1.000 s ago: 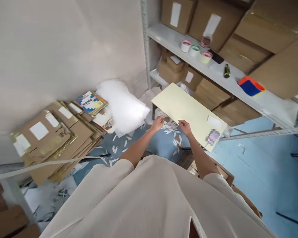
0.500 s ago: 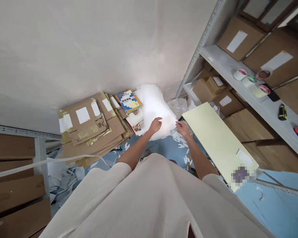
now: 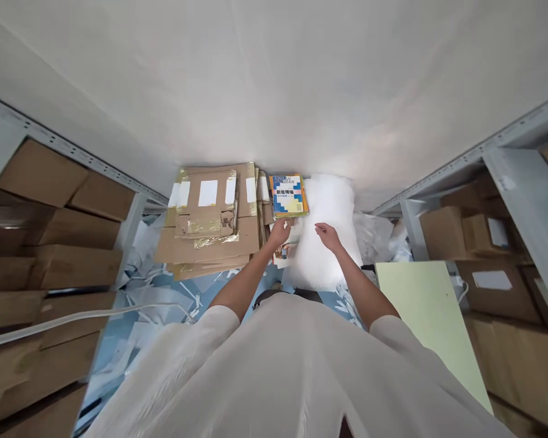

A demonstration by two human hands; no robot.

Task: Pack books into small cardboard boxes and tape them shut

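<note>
Both my hands reach forward over the floor at the foot of a white wall. My left hand (image 3: 279, 233) hovers just below a colourful book (image 3: 288, 194) and beside a pile of flattened cardboard boxes (image 3: 210, 222); its fingers are curled with nothing visible in them. Over a white padded sheet (image 3: 325, 255) on the floor, my right hand (image 3: 327, 235) has its fingers loosely bent and apart, holding nothing I can see. A pale yellow board (image 3: 432, 316) lies to my right, away from both hands.
Grey metal shelving with brown cardboard boxes stands on the left (image 3: 45, 201) and on the right (image 3: 497, 243). White paper scraps (image 3: 159, 298) litter the blue floor. A white strap (image 3: 86, 316) crosses the lower left.
The view has swung left from the right-hand shelves to the wall. My hands left the yellow board's edge and moved over to the white sheet and the book.
</note>
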